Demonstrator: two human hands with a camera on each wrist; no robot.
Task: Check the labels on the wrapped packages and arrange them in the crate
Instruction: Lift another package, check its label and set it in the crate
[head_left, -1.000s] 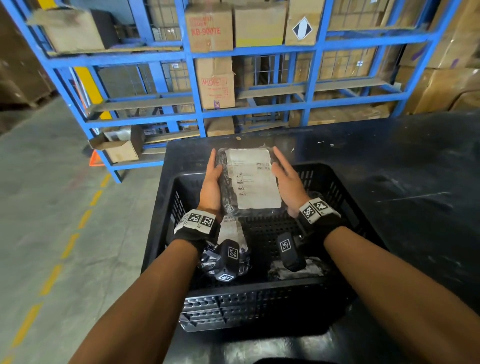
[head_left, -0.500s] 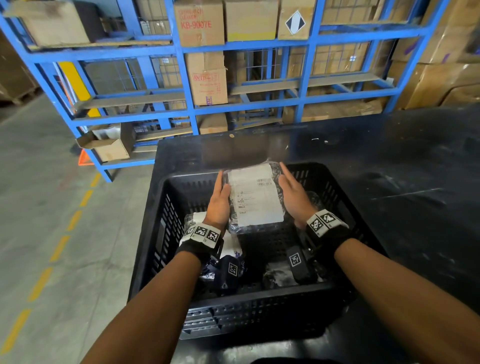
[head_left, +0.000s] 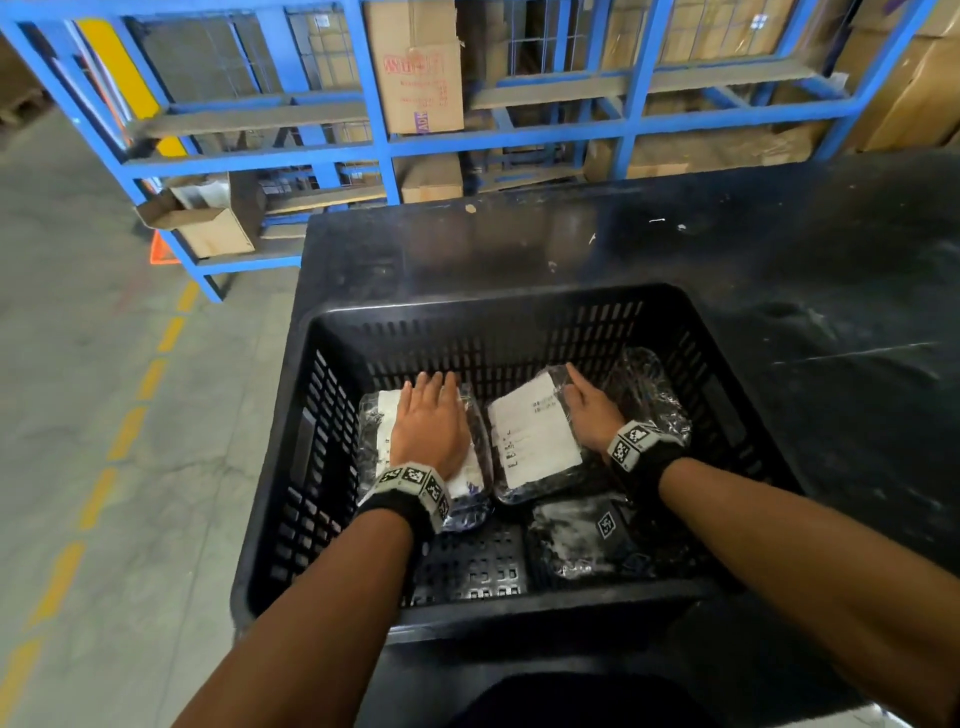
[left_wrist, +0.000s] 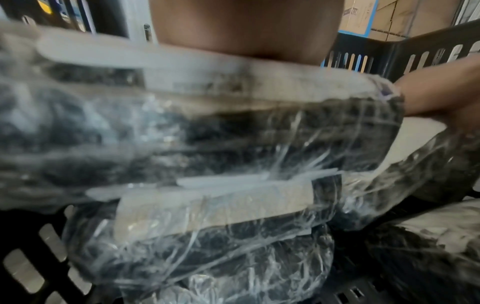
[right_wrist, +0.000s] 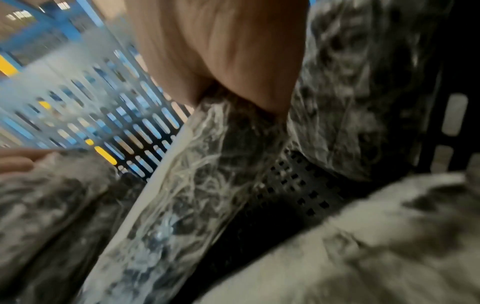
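The left hand (head_left: 430, 426) lay flat, fingers straight, on a wrapped package (head_left: 470, 499) in the crate (head_left: 311, 467). Just right of those fingers, the right hand (head_left: 592, 410) held the edge of a tilted second package (head_left: 535, 436), though its grip was hidden. That one could slump sideways onto its neighbour and bury both labels if released while leaning.

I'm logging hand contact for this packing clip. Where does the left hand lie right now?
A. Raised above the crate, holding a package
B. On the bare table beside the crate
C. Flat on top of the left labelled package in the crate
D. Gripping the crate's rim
C: in the head view the left hand lies with straight fingers on the left package, which sits inside the crate.
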